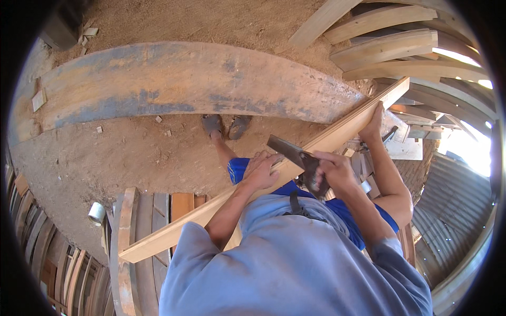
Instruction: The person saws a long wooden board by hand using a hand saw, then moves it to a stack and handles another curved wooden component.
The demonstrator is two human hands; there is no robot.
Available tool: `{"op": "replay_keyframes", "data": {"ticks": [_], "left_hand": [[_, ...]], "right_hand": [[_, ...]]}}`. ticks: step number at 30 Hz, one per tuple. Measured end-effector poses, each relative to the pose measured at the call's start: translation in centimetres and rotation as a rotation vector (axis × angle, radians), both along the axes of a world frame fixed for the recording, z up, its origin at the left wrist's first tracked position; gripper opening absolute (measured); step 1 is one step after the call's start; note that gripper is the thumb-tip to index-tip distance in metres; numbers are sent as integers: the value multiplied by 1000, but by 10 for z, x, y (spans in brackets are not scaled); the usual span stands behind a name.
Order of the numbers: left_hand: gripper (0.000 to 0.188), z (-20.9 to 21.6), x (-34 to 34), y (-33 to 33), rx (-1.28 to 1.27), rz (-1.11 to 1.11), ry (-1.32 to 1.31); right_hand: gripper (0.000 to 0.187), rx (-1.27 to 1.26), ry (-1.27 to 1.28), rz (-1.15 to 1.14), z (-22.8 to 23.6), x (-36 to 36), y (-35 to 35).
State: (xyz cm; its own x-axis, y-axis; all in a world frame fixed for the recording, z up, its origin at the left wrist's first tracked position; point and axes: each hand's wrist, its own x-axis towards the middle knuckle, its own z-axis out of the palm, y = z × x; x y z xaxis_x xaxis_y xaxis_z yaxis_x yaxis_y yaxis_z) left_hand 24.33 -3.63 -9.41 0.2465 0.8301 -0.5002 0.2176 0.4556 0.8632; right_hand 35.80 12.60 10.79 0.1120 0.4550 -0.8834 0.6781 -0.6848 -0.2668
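A long pale wooden board point(182, 230) runs slantwise from the lower left to the upper right, across my lap. My left hand point(261, 171) grips its edge near the middle, the fingers bent over it. In my right hand point(336, 171) is the dark handle of a handsaw point(284, 149), index finger stretched along it. The short, wide blade lies across the board just beyond my left fingers; whether its teeth are in the wood I cannot tell. My bare right foot point(372, 125) presses against the board's far part.
A big curved, worn timber point(184, 79) spans the ground ahead. Two dark sandals point(240, 126) are beside it, one on my left foot. Curved planks point(390, 47) crowd the upper right; more boards point(144, 231) lie at lower left near a white can point(97, 212). Corrugated metal point(453, 200) stands right.
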Motion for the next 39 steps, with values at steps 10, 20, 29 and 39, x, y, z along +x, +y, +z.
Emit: {"op": "replay_keyframes", "data": {"ticks": [10,20,29,39], "left_hand": [[58,2,2,-2,45,28,17],[57,4,3,0,9,29,-37],[56,6,3,-1,-21,27,2],[58,2,6,12,74,3,-16]], "right_hand": [[34,0,-38,-62,-60,3,-12],[33,30,-57,21,-20,8,-18],[33,-16,60,34,47,19,5],[36,-63,92,-109,-10,22,2]]}}
